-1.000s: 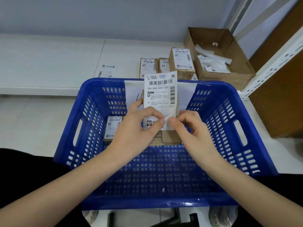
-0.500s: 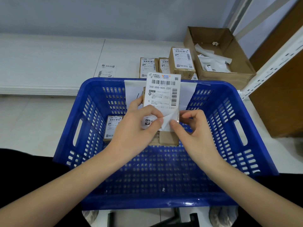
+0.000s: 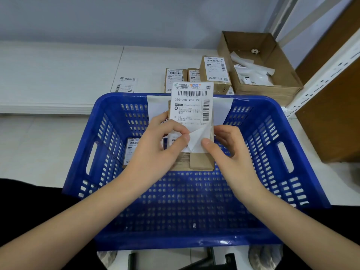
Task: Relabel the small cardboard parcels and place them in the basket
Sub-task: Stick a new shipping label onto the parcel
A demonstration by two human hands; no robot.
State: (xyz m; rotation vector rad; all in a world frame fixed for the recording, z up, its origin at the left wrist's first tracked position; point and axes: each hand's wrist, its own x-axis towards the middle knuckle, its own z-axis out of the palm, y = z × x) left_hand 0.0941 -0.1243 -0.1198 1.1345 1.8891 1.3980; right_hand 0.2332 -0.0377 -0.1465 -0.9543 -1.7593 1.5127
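— Where is the parcel (image 3: pixel 198 161) now?

— Held above the middle of the blue basket (image 3: pixel 292 121); the left hand (image 3: pixel 155 151) grips it together with the shipping label (image 3: pixel 191 102), thumb pinching the label's lower edge; the right hand (image 3: pixel 228 147) pinches the peeling backing corner (image 3: pixel 195 142) just beside that thumb.

— Which way does the label run?

— Its long axis stands upright, rising to the far side, away from both grips; I'd judge the right hand must draw the backing off along that axis; another labelled parcel (image 3: pixel 132 151) lies in the basket, left.
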